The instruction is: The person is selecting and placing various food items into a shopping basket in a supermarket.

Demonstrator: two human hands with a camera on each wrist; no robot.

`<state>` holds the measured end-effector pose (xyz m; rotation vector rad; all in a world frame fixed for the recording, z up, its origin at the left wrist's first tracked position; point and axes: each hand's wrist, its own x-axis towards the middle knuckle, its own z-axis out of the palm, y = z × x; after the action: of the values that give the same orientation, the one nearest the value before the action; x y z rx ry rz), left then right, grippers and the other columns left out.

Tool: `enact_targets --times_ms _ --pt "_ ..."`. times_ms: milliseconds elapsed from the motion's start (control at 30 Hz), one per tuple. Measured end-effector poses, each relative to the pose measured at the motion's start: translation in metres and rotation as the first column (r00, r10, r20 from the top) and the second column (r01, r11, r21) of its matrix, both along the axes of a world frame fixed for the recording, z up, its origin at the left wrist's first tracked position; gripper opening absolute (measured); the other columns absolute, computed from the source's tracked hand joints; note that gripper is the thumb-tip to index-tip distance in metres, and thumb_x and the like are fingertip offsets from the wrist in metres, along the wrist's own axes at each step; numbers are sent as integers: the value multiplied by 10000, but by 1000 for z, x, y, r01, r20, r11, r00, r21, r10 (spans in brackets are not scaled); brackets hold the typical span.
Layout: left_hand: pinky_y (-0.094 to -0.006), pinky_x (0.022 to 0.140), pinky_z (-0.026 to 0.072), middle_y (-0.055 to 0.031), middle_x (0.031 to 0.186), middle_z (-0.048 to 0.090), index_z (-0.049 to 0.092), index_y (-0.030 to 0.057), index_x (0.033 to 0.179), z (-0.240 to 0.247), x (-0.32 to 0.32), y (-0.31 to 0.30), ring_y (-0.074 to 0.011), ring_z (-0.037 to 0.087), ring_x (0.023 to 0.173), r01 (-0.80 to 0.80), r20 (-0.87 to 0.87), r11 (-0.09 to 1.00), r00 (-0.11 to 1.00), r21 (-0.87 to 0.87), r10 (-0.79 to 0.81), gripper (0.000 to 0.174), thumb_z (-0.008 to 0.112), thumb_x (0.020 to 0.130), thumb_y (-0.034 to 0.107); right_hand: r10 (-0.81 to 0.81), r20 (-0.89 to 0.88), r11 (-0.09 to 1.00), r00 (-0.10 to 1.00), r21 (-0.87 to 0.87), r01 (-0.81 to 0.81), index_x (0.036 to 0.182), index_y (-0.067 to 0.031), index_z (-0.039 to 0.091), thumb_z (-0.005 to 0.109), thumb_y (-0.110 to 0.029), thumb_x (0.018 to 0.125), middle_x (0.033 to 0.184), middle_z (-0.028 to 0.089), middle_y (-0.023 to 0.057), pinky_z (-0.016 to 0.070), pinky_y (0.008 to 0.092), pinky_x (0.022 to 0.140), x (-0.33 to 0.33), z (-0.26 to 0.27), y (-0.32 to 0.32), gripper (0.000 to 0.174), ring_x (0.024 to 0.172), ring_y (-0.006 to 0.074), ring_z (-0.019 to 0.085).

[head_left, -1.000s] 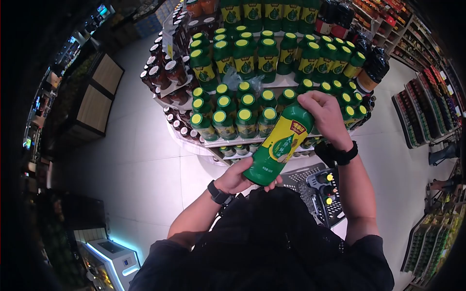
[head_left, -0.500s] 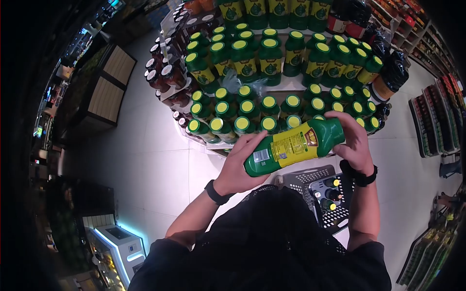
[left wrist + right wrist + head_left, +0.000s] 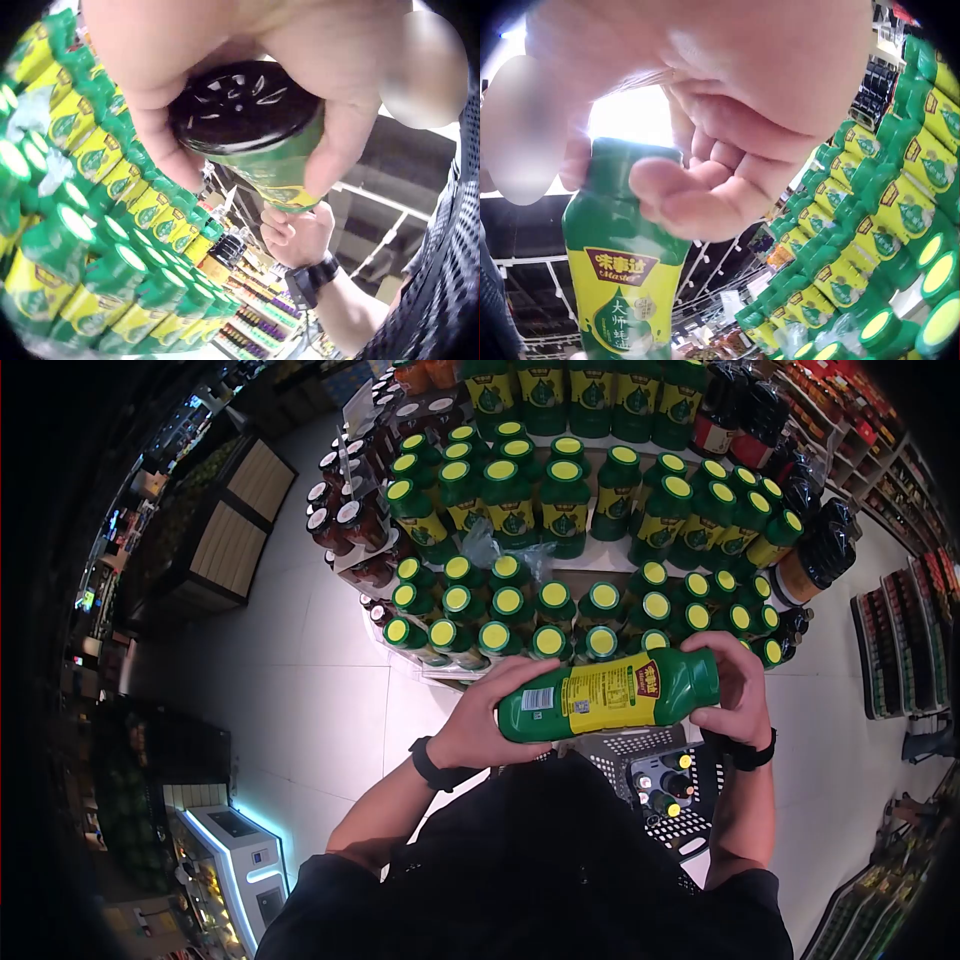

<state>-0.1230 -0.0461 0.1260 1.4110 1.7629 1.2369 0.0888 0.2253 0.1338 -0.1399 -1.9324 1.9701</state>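
Observation:
A green oyster sauce bottle (image 3: 615,695) with a yellow label lies nearly level in front of the person, its back label and barcode facing up. The left hand (image 3: 480,715) grips its base end, thumb and fingers on opposite sides. At the cap end, the right hand (image 3: 738,690) holds the neck between thumb and fingers. The left wrist view shows the bottle's dark base (image 3: 244,109) between the left fingers. In the right wrist view the front label (image 3: 626,300) shows below the right fingers (image 3: 705,191), which curl beside the neck.
Tiered shelves of similar green bottles (image 3: 505,505) stand ahead, with crumpled clear plastic (image 3: 480,545) among them. Brown-red jars (image 3: 350,525) fill the left side. Below the hands is a grey shopping cart (image 3: 625,750) holding several bottles (image 3: 668,802). Pale floor (image 3: 330,660) surrounds the display.
The bottle has turned from a slant with its front label up to nearly level with its back label up. The left hand has shifted round the base; the right hand has come down.

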Motion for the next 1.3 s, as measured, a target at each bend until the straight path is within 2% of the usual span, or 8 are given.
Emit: enact_targets --times_ms 167,267,567,733,900,1100,1133,1300 --pt "-315 1035 452 -79 1337 580 515 58 1450 -17 -4 2 -181 589 1180 143 484 989 868 -28 -112 809 861 725 156 -43 -7 999 999 22 43 1165 19 607 861 -270 680 1043 669 62 484 262 836 -17 10 7 619 921 126 654" --pt "-320 1072 443 -78 1374 569 459 34 1487 -16 -5 3 -151 575 1187 167 517 979 852 -118 -83 792 816 780 56 -110 -28 992 993 52 112 1168 24 626 817 -235 767 993 692 51 486 248 806 -41 27 8 514 885 112 643" --pt "-280 902 534 -89 1132 701 549 8 1389 -47 -25 -76 -116 665 960 -308 569 950 774 -46 278 497 681 910 3 -308 -57 799 950 526 291 1073 53 682 767 -221 857 838 705 64 499 250 678 -128 87 62 359 750 102 655" --pt "-261 661 556 -91 1008 723 625 -10 1269 -94 -12 -150 -129 681 800 -593 376 742 640 -311 669 363 684 916 54 -484 -71 347 872 899 266 1068 22 709 717 -472 798 863 713 227 543 454 746 -183 66 69 563 831 380 699" --pt "-274 608 554 -117 917 728 643 -16 1215 -211 14 -243 -161 691 725 -704 261 488 413 -516 873 310 659 920 79 -520 8 270 854 950 155 988 21 695 685 -480 813 836 704 235 544 487 746 -214 27 79 531 832 397 688" --pt "-347 609 574 -180 926 728 645 -41 1125 -293 91 -330 -241 703 715 -523 264 244 38 -817 964 248 594 940 116 -542 78 260 837 962 78 905 25 665 681 -473 819 808 695 234 536 509 732 -226 6 90 505 817 416 679" --pt "-363 618 571 -183 930 728 645 -40 1131 -314 108 -353 -244 703 736 -552 222 332 258 -765 940 258 594 932 117 -544 83 258 835 963 73 907 26 665 680 -471 820 809 695 236 536 510 732 -227 4 92 505 817 418 679" --pt "-349 761 560 -156 990 742 719 -53 1004 -331 144 -383 -240 701 855 -546 9 408 591 -732 806 238 606 888 121 -537 73 255 840 964 79 908 29 664 680 -466 819 814 697 239 538 511 734 -231 -8 100 504 819 419 681"
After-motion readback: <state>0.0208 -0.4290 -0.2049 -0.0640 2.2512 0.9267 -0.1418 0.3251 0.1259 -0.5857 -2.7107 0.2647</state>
